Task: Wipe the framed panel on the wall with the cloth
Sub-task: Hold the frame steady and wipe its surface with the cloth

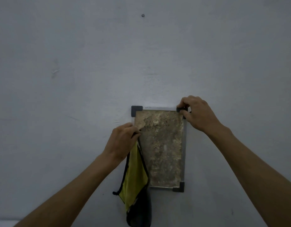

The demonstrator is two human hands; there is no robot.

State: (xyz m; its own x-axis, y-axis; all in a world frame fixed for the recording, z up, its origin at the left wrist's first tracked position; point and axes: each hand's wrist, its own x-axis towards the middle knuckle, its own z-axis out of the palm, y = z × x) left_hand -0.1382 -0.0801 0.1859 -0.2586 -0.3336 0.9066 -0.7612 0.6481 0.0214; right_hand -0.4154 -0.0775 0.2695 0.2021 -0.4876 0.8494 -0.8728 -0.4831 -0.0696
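- Nearest the camera, two bare forearms rise from the bottom corners toward a pale wall (76, 63)
- Left hand (121, 140) sits at the left edge of the framed panel (161, 145), fingers curled and pinching the top of a yellow cloth (133, 174) with dark edging
- The cloth hangs straight down from that grip, draping over the panel's lower left corner; none of it lies bunched against the panel's face
- Right hand (197, 114) is up at the top right corner, fingertips and thumb curled round the dark corner cap (182, 109), seemingly steadying the frame
- The panel hangs upright on the wall, long axis vertical, its surface blotchy and flaking inside a thin metal frame; dark caps show at top left (136, 110) and bottom right (179, 187)
- The key relation: the panel's face lies just right of the left hand, and that cloth-bearing hand is the nearer one to it, so the wipe likely means gathering the cloth and sweeping rightward, then down the length
- A small screw or nail (142, 15) sits high on the wall
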